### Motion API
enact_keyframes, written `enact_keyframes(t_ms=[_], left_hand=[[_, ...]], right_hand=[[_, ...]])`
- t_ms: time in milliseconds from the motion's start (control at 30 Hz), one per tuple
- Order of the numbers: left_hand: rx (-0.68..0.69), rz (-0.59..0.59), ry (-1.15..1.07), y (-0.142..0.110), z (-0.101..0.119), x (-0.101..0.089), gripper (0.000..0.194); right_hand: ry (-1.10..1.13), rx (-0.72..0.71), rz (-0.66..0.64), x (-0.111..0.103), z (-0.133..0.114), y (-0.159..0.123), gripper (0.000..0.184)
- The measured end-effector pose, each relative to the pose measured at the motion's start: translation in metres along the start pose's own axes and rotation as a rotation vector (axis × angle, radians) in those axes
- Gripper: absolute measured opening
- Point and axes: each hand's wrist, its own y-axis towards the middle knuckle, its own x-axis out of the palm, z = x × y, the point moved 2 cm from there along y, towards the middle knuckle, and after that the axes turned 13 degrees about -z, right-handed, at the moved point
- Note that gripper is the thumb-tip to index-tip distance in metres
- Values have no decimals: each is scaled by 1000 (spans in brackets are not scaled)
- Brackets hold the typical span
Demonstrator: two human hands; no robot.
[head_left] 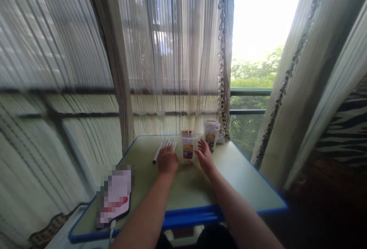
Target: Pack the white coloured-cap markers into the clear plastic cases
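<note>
Several white marker pens (158, 152) lie side by side on the table, left of a clear plastic box. At least one has a dark end. My left hand (168, 161) is over their near ends, with its fingers bent down and largely hidden behind the knuckles. Whether it grips a pen does not show. The clear box (188, 147) stands upright, bears a yellow and dark label, and has red-topped items inside. Close to its right side is my right hand (205, 156), fingers apart, nothing visible in it. I cannot tell if it touches the box.
A second clear box (211, 134) with a similar label stands behind my right hand. A phone (116, 195), blurred by pixelation, lies at the table's left with a white cable (112, 228). The pale table (195, 195) has a blue edge. Curtains (177, 69) hang behind it.
</note>
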Motion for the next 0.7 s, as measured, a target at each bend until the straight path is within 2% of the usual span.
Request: enact_keyframes(t_ms=[100, 200, 233, 333, 433, 533, 600, 700], left_hand=[[-62, -177, 151, 1, -3, 4, 31], [-74, -217, 175, 2, -3, 7, 38], [-75, -227, 183, 2, -3, 7, 38], [-82, -253, 195, 0, -2, 5, 35], [-85, -261, 161, -3, -1, 1, 29], [-89, -243, 99, -5, -3, 0, 27], [-124, -184, -34, -2, -6, 0, 29], [-274, -54, -394, 6, -18, -1, 29]], right_hand=[[-244, -84, 242, -22, -17, 7, 38], [-571, -174, 481, -47, -34, 26, 41], [-664, -189, 490, -53, -38, 34, 45], [-844, -206, 346, -62, -42, 53, 43], [-904, -206, 236, -63, -39, 59, 37], [-925, -180, 196, -62, -33, 59, 37], [-940, -176, 197, -61, -30, 60, 40], [-958, -194, 227, -60, -27, 64, 42]])
